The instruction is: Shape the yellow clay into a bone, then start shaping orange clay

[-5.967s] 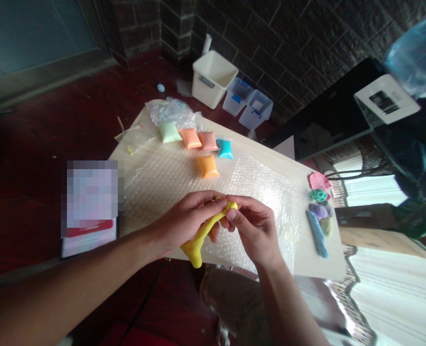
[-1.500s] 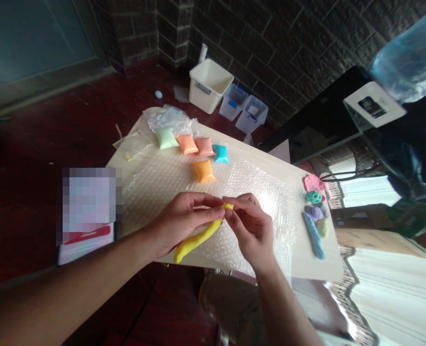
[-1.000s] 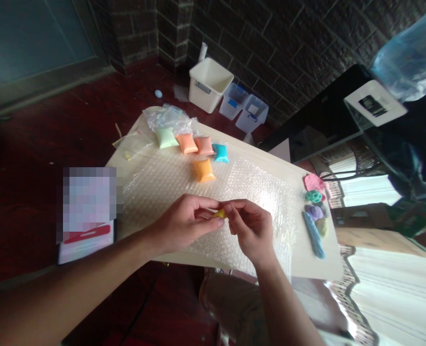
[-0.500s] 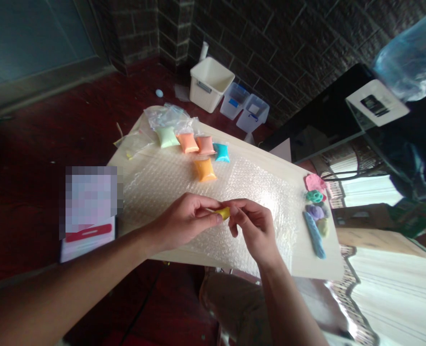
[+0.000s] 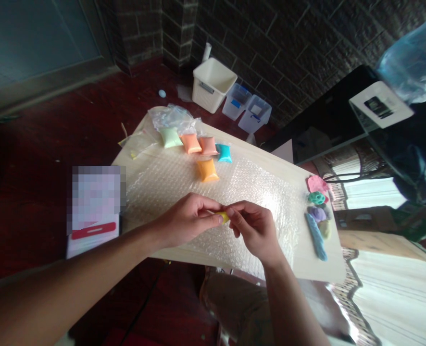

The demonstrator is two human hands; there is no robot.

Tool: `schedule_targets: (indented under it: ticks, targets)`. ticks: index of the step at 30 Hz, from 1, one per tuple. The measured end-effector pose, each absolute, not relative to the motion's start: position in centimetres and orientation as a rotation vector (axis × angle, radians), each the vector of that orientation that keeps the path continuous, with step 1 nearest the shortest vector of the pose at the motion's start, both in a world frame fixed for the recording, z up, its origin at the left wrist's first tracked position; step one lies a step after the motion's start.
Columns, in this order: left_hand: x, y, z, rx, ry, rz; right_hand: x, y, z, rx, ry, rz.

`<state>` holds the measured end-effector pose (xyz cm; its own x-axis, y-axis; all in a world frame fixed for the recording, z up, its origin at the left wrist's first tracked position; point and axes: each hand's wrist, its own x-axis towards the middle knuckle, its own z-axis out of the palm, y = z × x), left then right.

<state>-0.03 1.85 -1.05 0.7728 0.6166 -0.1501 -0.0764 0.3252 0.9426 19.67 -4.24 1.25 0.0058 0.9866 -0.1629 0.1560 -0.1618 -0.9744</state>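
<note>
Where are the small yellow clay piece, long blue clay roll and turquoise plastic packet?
Small yellow clay piece [image 5: 225,217]: head view, exposed side.
Long blue clay roll [image 5: 316,237]: head view, middle of its length.
Turquoise plastic packet [image 5: 224,153]: head view, middle of its face.

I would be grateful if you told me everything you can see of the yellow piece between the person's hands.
The yellow piece looks like soft modelling clay, smooth and evenly coloured. Only a short, stubby stretch shows, so its full shape cannot be told. The left hand pinches it from one side and the right hand from the other, their fingers hiding the rest. It appears held up over the bubble wrap, with only the hands seen touching it.
</note>
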Motion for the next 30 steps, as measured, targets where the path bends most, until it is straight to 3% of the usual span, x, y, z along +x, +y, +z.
schedule_targets:
  ticks: [7, 17, 30]
  targets:
    - [-0.1, 1.9, -0.6, 1.181, 0.581, 0.493, 19.6, -3.8, 1.0, -1.300, -0.931, 1.482]
    - [0.1, 2.1, -0.5, 1.013, 0.535, 0.489, 19.4, -3.7, 1.6, -1.222, -0.829, 1.557]
    - [0.1, 1.8, -0.7, 0.993, 0.537, 0.458, 19.6, -3.8, 0.4, -1.352, -0.998, 1.343]
